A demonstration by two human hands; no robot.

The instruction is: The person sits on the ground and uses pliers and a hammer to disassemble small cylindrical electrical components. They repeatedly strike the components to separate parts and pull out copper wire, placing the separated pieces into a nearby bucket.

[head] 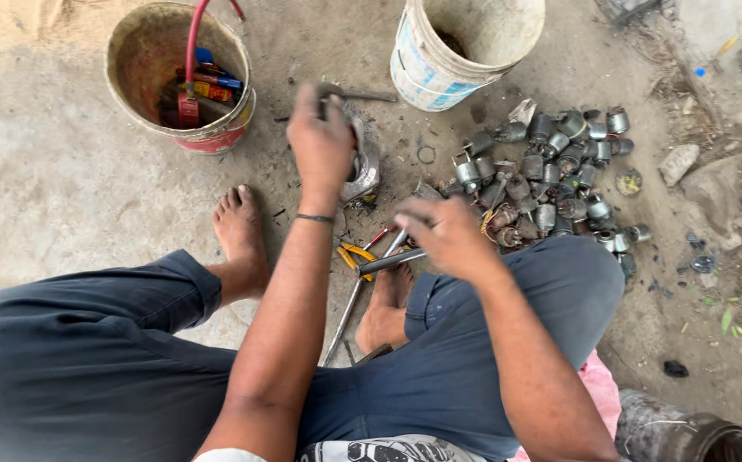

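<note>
Left hand (321, 141) grip closed around a metal cylinder part (365, 167) at 12 o'clock; right hand (446, 235) grips a steel rod (390, 261), scrap pile (551, 175) at 2 o'clock

Grey metal cylinder part (364, 167) upright on ground under left hand; steel rod (388, 261) in right hand.

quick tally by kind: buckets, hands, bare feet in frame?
Buckets: 2, a worn red-rimmed bucket and a white bucket
Hands: 2, the left hand and the right hand
Bare feet: 2, the left foot and the right foot
Total: 6
</note>
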